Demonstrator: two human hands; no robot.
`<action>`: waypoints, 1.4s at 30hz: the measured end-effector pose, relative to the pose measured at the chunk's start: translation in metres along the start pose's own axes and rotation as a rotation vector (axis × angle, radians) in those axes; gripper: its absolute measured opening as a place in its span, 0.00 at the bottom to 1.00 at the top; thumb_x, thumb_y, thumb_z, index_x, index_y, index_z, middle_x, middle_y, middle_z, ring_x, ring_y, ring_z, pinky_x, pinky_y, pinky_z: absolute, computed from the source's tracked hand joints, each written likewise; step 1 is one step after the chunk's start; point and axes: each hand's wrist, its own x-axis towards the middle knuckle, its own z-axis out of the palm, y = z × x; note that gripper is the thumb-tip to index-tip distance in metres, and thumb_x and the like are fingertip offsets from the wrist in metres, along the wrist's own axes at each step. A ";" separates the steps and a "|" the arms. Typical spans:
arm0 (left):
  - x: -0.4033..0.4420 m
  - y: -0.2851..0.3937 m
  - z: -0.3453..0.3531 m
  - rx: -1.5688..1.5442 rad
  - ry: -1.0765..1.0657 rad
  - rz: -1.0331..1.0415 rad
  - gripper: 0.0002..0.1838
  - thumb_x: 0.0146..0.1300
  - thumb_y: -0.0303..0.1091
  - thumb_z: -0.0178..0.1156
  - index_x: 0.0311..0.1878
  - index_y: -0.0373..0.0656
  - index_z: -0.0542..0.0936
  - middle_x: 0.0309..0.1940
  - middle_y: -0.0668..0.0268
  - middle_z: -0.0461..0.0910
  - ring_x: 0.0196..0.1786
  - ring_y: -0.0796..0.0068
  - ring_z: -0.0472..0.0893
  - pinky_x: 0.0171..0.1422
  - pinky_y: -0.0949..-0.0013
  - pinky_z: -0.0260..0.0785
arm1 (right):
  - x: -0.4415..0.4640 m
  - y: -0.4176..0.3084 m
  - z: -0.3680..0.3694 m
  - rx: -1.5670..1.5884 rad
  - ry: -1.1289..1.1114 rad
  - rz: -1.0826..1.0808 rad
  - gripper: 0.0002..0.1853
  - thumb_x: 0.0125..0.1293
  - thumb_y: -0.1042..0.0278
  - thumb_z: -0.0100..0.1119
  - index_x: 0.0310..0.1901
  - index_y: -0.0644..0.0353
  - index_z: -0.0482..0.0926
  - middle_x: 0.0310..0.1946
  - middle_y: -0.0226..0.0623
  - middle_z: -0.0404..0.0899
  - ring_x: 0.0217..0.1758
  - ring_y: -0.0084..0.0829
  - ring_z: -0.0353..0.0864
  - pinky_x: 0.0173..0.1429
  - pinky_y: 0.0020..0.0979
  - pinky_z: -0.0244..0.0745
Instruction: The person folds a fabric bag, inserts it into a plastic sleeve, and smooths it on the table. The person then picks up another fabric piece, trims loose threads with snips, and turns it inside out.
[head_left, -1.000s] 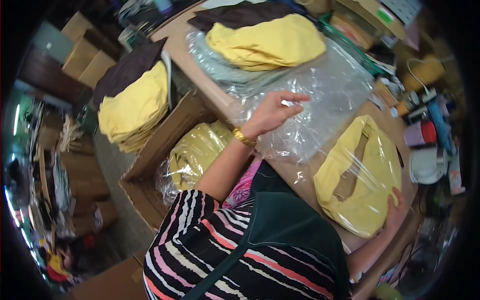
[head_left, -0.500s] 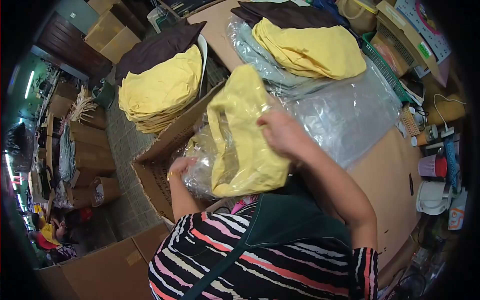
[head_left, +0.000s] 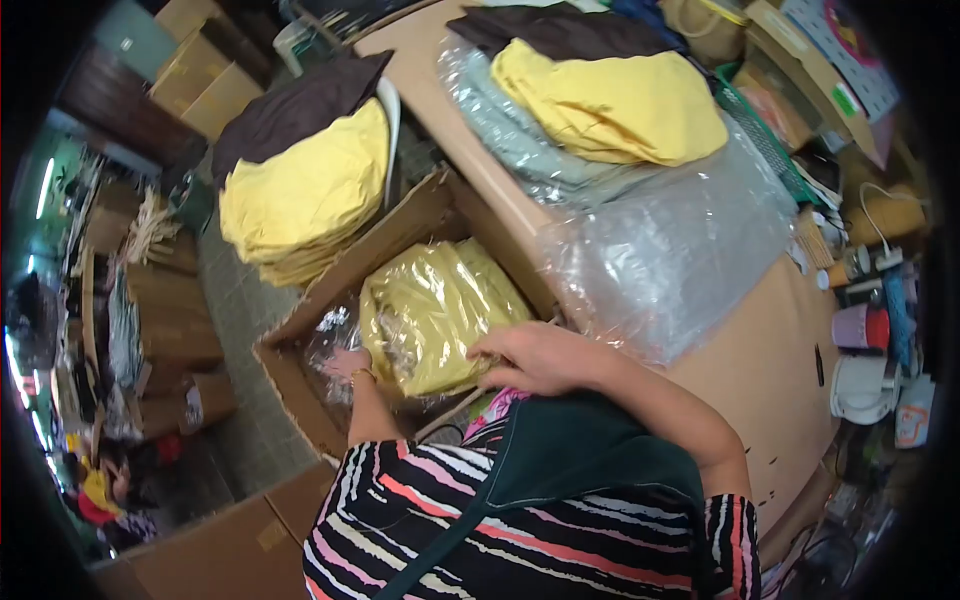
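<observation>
A folded yellow cloth in a clear, shiny plastic bag (head_left: 445, 300) lies flat inside an open cardboard box (head_left: 335, 295) in front of me. My left hand (head_left: 350, 363) is down in the box at the bag's left side, its fingers stretched against loose clear plastic (head_left: 332, 332). At the bag's near right corner is my right hand (head_left: 535, 358), thumb and fingers apart and bent over the yellow cloth's edge. Whether its fingertips touch the bag is hard to see.
Left of the box stands a stack of yellow cloths (head_left: 305, 195) with dark brown cloth (head_left: 300, 110) behind. On the table (head_left: 740, 400) are another yellow stack (head_left: 620, 105), flat clear plastic bags (head_left: 670, 250) and a green basket (head_left: 765, 135). A person (head_left: 100, 490) is at far left.
The bagged yellow cloth has gone from upright in my hands down into the box, where it lies flat. My right hand has come down and nearer; my left stays by the plastic.
</observation>
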 end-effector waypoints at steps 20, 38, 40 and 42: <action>-0.430 0.407 -0.192 0.197 0.319 1.873 0.15 0.62 0.45 0.60 0.40 0.43 0.82 0.38 0.54 0.83 0.44 0.52 0.82 0.47 0.55 0.73 | -0.487 0.192 -0.031 -0.624 1.140 1.793 0.20 0.72 0.58 0.46 0.59 0.56 0.73 0.61 0.44 0.72 0.65 0.44 0.69 0.69 0.49 0.60; -0.558 0.105 -0.292 -1.317 0.451 2.658 0.08 0.63 0.36 0.53 0.38 0.47 0.79 0.30 0.66 0.78 0.36 0.64 0.76 0.55 0.52 0.66 | -0.320 -0.007 0.028 -0.166 1.109 1.046 0.20 0.67 0.70 0.55 0.61 0.47 0.74 0.66 0.48 0.66 0.68 0.50 0.64 0.69 0.49 0.59; -0.542 0.088 -0.300 -1.411 0.428 2.750 0.09 0.64 0.37 0.53 0.39 0.45 0.79 0.30 0.65 0.78 0.37 0.65 0.76 0.55 0.53 0.67 | -0.317 0.017 0.055 -0.357 0.950 1.158 0.23 0.65 0.72 0.56 0.62 0.45 0.73 0.70 0.48 0.60 0.72 0.55 0.58 0.72 0.58 0.54; -0.537 0.083 -0.298 -1.428 0.356 2.806 0.10 0.64 0.37 0.52 0.39 0.44 0.79 0.31 0.65 0.78 0.38 0.65 0.77 0.55 0.54 0.67 | -0.331 0.046 0.078 -0.465 0.980 1.147 0.27 0.63 0.73 0.57 0.65 0.42 0.71 0.73 0.45 0.54 0.76 0.59 0.47 0.73 0.64 0.45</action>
